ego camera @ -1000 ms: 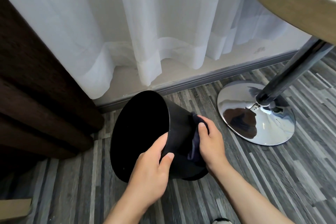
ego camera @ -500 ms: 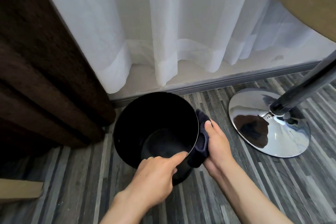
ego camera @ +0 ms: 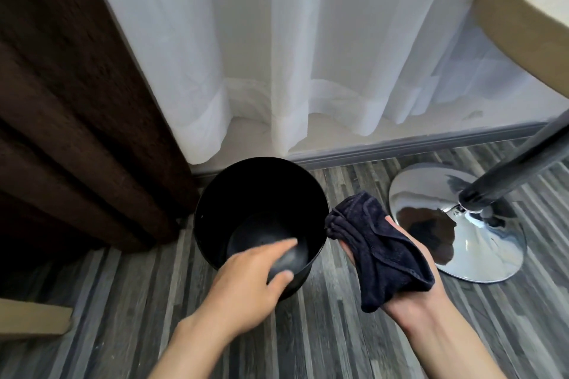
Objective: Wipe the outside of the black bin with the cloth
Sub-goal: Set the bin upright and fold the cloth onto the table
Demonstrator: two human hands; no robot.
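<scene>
Now the bin point(ego camera: 246, 194) stands upright on the floor point(ego camera: 323, 332), its mouth facing up, just ahead of the left hand point(ego camera: 246, 283). That hand is loose, fingers spread and slightly blurred, hovering over the near rim; whether a fingertip touches the rim cannot be told, but it grasps nothing. The right hand point(ego camera: 409, 289) lies palm up to the right of the bin, apart from it, with the cloth point(ego camera: 381, 252) draped across the palm. The cloth is dark and bunched, one end reaching toward the bin's right side without touching it, the other hanging over the heel of the hand. The fingers beneath are mostly hidden, so the hand cradles the cloth rather than clenching it. Beyond the right hand sits a chrome base point(ego camera: 455, 224) with a dark pole point(ego camera: 517, 169) rising to a tabletop point(ego camera: 523, 18). Ahead of both hands hangs a white curtain point(ego camera: 308, 55); a brown drape point(ego camera: 67, 101) hangs left of the left hand.
</scene>
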